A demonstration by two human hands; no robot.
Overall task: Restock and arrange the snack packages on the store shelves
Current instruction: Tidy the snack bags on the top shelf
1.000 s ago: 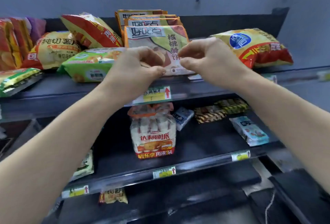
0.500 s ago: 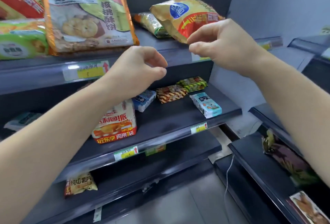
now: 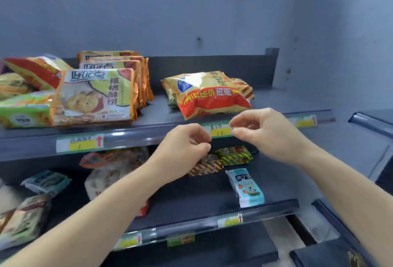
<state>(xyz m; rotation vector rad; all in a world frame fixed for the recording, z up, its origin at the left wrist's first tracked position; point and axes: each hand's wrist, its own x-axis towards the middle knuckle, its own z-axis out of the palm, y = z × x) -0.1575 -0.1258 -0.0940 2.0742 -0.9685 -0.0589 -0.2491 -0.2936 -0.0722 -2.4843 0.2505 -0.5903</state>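
While I am watching through the head camera, the left hand [image 3: 185,149] is hanging in front of the upper shelf's dark grey front rail [image 3: 136,137], its fingers curling into a fist that is holding nothing. The right hand [image 3: 268,137] is hovering near it, fingers bent, thumb and forefinger tips nearly meeting and gripping nothing. A white-and-yellow paper price label [image 3: 220,131] is showing on the rail between the two hands. On the upper shelf, a crinkled yellow-and-red plastic snack bag [image 3: 210,96] is lying just behind the hands. A row of orange-edged biscuit packs [image 3: 95,94] is standing well to its left, beside a flat green packet [image 3: 23,111]. On the dark middle shelf [image 3: 191,203] a small light-blue packet [image 3: 245,188], a green patterned packet [image 3: 234,156] and a brown striped packet [image 3: 205,167] are lying, the last partly hidden by the left hand.
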